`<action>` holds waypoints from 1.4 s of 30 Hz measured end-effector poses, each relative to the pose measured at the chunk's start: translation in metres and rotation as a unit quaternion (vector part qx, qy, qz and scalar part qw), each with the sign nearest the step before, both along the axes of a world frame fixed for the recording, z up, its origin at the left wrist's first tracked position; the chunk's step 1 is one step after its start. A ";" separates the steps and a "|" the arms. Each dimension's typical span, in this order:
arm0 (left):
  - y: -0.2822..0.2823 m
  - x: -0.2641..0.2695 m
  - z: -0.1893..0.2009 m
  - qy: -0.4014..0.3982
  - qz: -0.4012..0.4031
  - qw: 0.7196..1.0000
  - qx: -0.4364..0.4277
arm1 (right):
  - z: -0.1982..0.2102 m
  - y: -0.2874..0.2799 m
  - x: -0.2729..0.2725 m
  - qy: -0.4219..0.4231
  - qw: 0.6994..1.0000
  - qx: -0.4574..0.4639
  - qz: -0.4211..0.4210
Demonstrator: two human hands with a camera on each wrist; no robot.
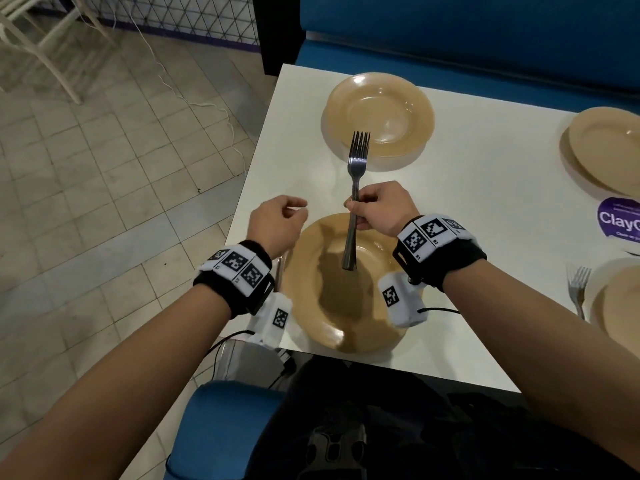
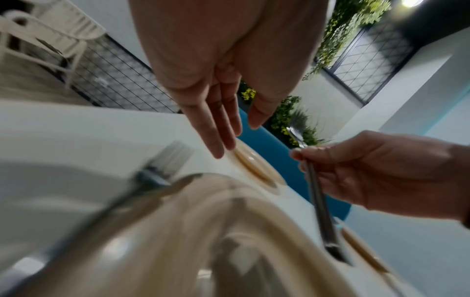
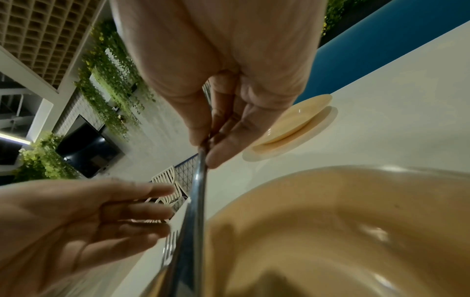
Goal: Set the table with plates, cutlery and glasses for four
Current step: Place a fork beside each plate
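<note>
Fork held above near plate, tines toward far plate. Right hand pinches its handle between thumb and curled fingers. Left hand just left of it, fingers loose and nearly straight, holding nothing. Second fork lies on table, left of near plate.

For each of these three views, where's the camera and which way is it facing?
Head: looks forward and down at the table; both forearms show, right hand gripping a fork.
Left wrist: looks along the open left hand across the table.
Right wrist: looks along fingers pinching the fork.
All share the near plate.
</note>
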State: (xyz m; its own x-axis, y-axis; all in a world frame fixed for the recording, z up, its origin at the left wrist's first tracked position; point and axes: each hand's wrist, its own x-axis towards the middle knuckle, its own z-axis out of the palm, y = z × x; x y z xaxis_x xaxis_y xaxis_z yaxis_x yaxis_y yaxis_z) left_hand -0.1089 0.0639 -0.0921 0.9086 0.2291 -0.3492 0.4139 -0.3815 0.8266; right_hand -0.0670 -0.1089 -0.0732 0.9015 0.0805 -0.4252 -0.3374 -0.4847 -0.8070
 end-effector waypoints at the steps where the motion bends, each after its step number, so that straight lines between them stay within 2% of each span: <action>1: -0.012 0.007 0.003 0.005 -0.020 0.999 -0.033 | 0.003 -0.003 0.003 -0.002 1.000 0.008 -0.005; 7: -0.106 0.038 0.033 0.052 -0.133 0.973 -0.182 | 0.021 -0.053 0.024 -0.046 0.997 0.031 -0.053; 13: -0.209 0.057 0.042 0.008 -0.235 0.958 -0.165 | 0.040 -0.159 0.042 -0.057 0.986 0.067 -0.143; 15: -0.249 0.064 0.037 0.003 -0.232 0.958 -0.166 | 0.042 -0.200 0.042 -0.048 0.980 0.087 -0.170; 20: -0.346 0.072 0.025 0.018 -0.166 0.968 -0.189 | 0.039 -0.305 0.044 -0.043 0.966 0.114 -0.228; 24: -0.406 0.076 0.016 0.016 -0.147 0.979 -0.144 | 0.031 -0.363 0.042 -0.024 0.960 0.124 -0.249; 26: -0.424 0.081 0.010 0.002 -0.148 0.983 -0.105 | 0.024 -0.382 0.040 0.003 0.966 0.108 -0.236; 28: -0.437 0.086 0.006 -0.007 -0.168 0.983 -0.068 | 0.016 -0.402 0.043 0.014 0.980 0.024 -0.199; 30: -0.444 0.092 0.006 -0.018 -0.198 0.979 -0.031 | 0.013 -0.419 0.048 -0.024 0.980 -0.125 -0.152; 32: -0.449 0.100 0.006 -0.034 -0.234 0.971 0.014 | 0.017 -0.430 0.052 -0.095 0.969 -0.197 -0.115; 34: -0.454 0.108 0.006 -0.040 -0.266 0.962 0.041 | 0.020 -0.439 0.055 -0.128 0.965 -0.224 -0.053; 37: -0.466 0.119 0.006 -0.032 -0.302 0.951 0.067 | 0.017 -0.457 0.057 -0.098 0.960 -0.257 0.054; 40: -0.484 0.123 0.004 -0.028 -0.304 0.950 0.069 | 0.013 -0.479 0.062 -0.080 0.951 -0.280 0.100; 42: -0.498 0.127 0.002 -0.016 -0.264 0.964 0.035 | 0.010 -0.497 0.067 -0.075 0.952 -0.279 0.098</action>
State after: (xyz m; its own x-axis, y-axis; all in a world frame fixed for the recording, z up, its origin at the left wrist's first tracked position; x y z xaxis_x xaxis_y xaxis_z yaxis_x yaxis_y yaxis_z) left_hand 0.0186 -0.4340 -0.0896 0.9149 -0.2471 -0.3192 0.1209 -0.5867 0.8007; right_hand -0.0004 -0.6057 -0.0629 0.9463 0.0537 -0.3187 -0.0966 -0.8940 -0.4375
